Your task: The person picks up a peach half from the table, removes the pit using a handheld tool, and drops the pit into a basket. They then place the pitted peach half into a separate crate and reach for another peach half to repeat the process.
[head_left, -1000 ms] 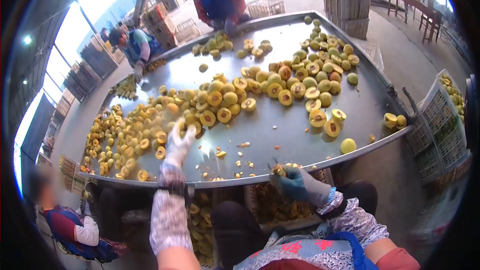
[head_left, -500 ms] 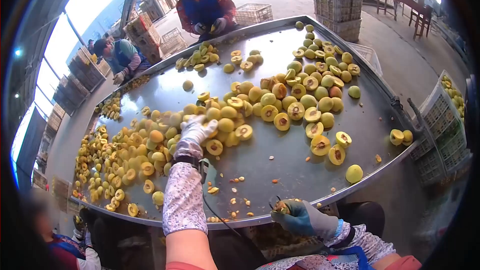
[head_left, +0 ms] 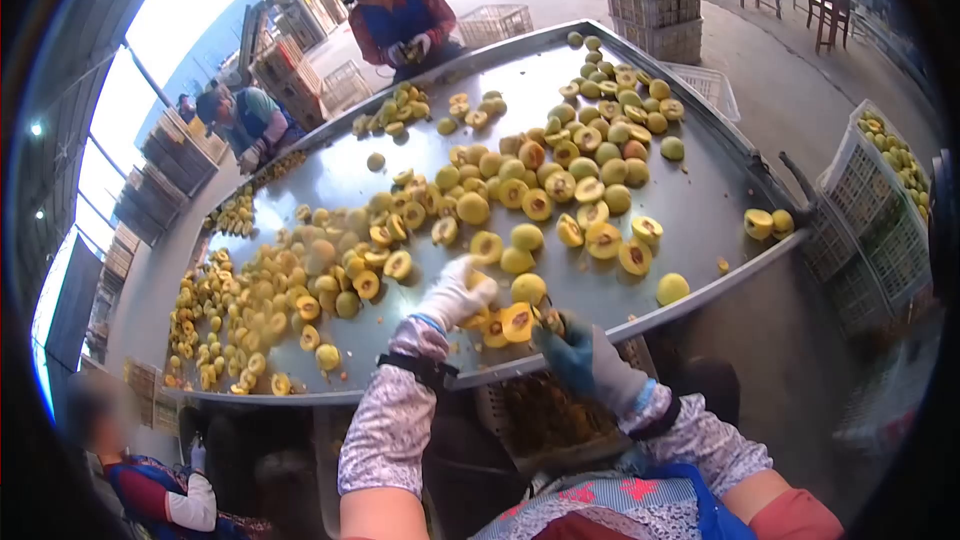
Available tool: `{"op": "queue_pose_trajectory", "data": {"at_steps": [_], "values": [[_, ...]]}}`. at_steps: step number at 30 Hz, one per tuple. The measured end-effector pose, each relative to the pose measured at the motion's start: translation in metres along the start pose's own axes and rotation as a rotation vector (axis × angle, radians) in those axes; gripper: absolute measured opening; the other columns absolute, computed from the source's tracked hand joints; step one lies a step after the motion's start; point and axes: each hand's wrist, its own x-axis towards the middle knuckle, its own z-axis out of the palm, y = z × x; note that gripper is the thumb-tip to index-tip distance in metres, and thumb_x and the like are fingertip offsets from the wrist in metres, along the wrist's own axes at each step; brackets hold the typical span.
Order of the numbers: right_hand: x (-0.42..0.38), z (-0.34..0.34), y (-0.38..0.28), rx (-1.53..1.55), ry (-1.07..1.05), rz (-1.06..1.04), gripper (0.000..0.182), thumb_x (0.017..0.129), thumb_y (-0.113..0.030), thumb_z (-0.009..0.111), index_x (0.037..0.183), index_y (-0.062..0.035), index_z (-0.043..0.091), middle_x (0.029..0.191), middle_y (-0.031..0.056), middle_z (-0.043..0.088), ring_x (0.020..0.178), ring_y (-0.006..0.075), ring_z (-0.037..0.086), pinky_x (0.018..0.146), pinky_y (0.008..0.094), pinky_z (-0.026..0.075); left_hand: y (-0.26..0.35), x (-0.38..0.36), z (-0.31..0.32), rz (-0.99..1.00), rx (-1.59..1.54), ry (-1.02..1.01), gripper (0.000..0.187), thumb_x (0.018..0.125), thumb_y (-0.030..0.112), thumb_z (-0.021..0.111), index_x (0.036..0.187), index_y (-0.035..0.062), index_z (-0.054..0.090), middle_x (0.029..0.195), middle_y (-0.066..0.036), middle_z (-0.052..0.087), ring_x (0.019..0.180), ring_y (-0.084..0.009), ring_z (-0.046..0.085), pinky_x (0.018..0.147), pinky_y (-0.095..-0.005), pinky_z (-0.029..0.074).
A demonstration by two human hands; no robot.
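Left hand: my left hand (head_left: 455,295), in a white glove, is closing its fingers around a halved peach (head_left: 516,321), cut face and pit turned up toward me.
Right hand: my right hand (head_left: 580,355), in a blue glove, is gripping a small pitting tool (head_left: 550,319) whose tip is meeting the edge of that half.
Peach half: it is hovering just over the near rim of the table (head_left: 690,215), between my two hands.
Table: a big metal tray is carrying heaps of whole and halved peaches (head_left: 520,190); one whole peach (head_left: 672,288) is lying by itself near the rim to my right.
Crate below: a crate (head_left: 540,420) of dark pits is sitting under the table edge, just beneath my hands.
Right side: a plastic crate of peaches (head_left: 885,180) is standing beside the table.
Others: a person in a red plaid shirt (head_left: 395,15) is working at the far end, and another person in a blue vest (head_left: 240,115) is bending over the left side.
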Motion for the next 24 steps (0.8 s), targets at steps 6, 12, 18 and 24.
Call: {"op": "queue_pose_trajectory", "data": {"at_steps": [6, 12, 18, 24], "values": [[-0.003, 0.004, -0.005, -0.400, 0.075, -0.228, 0.023, 0.101, -0.024, 0.059, 0.102, -0.0017, 0.061, 0.077, -0.0009, 0.060, 0.076, 0.0058, 0.050, 0.064, 0.0283, 0.047, 0.041, -0.029, -0.016, -0.376, -1.139, 0.248, 0.052, 0.098, 0.052, 0.050, 0.126, 0.0106, 0.062, 0.102, -0.011, 0.068, 0.084, -0.0251, 0.067, 0.079, -0.0405, 0.058], [0.003, 0.020, 0.011, -0.336, 0.033, -0.221, 0.027, 0.100, -0.027, 0.061, 0.109, -0.0014, 0.061, 0.083, 0.0107, 0.065, 0.078, 0.0086, 0.055, 0.068, 0.0331, 0.050, 0.103, -0.065, 0.025, -0.236, -1.528, 0.234, 0.070, 0.101, 0.061, 0.035, 0.131, 0.0016, 0.056, 0.108, -0.019, 0.068, 0.089, -0.0304, 0.068, 0.082, -0.0407, 0.057], [0.012, 0.017, 0.018, -0.335, -0.006, -0.152, 0.034, 0.101, -0.032, 0.059, 0.109, -0.0001, 0.062, 0.089, 0.0176, 0.070, 0.083, 0.0192, 0.067, 0.074, 0.0368, 0.052, 0.115, -0.068, 0.043, -0.224, -1.495, 0.266, 0.060, 0.103, 0.052, 0.035, 0.129, 0.0022, 0.056, 0.110, -0.018, 0.067, 0.087, -0.0289, 0.069, 0.079, -0.0407, 0.058], [0.015, 0.032, 0.026, -0.093, -0.034, -0.134, 0.035, 0.101, -0.034, 0.057, 0.109, -0.0003, 0.065, 0.090, 0.0162, 0.069, 0.084, 0.0161, 0.064, 0.077, 0.0354, 0.052, 0.112, -0.075, 0.043, -0.115, -1.380, 0.398, 0.053, 0.105, 0.044, 0.033, 0.126, 0.0013, 0.056, 0.109, -0.016, 0.066, 0.085, -0.0260, 0.067, 0.079, -0.0404, 0.058]]}}
